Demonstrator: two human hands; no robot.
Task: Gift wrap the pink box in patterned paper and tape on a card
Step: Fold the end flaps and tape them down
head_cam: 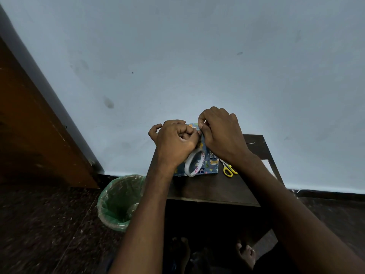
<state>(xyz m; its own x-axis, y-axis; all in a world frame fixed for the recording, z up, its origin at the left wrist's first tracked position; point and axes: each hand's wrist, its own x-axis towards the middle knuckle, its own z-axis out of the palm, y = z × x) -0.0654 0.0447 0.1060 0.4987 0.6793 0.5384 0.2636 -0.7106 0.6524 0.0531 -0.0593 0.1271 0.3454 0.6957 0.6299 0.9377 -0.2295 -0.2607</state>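
Both hands were right over the parcel, knuckles up, working close together. Left hand [174,140] had its fingers curled in tight, and the tape roll [194,163] hung just below it, standing on edge against the wrapping; the fingertips seemed to pinch the tape's loose end up near the top of the roll, though the exact hold was hidden under the knuckles. Right hand [221,133] was curled too, thumb and forefinger pinched on something small and pale at the far edge of the parcel, too small to say whether it was tape or paper.

Beneath them lay the wrapped box [210,164], covered in blue patterned paper with little bears and leaves, flat on the dark desk [207,190] toward its far left part. No pink showed anywhere; the paper hid it all. Both forearms crossed the desk's near edge to reach it.

Just to the right of the parcel, yellow-handled scissors [228,169] rested on the desk, blades pointing away, partly under the right wrist. Further right, a pale sheet [268,167] peeked out past the forearm; what it was could not be told.

Down on the floor, left of the desk, stood a bin [118,202] lined with a clear plastic bag over green, and its inside looked dark, contents unreadable. A brown wooden door [29,125] leaned in at the far left against the pale blue wall [197,56].
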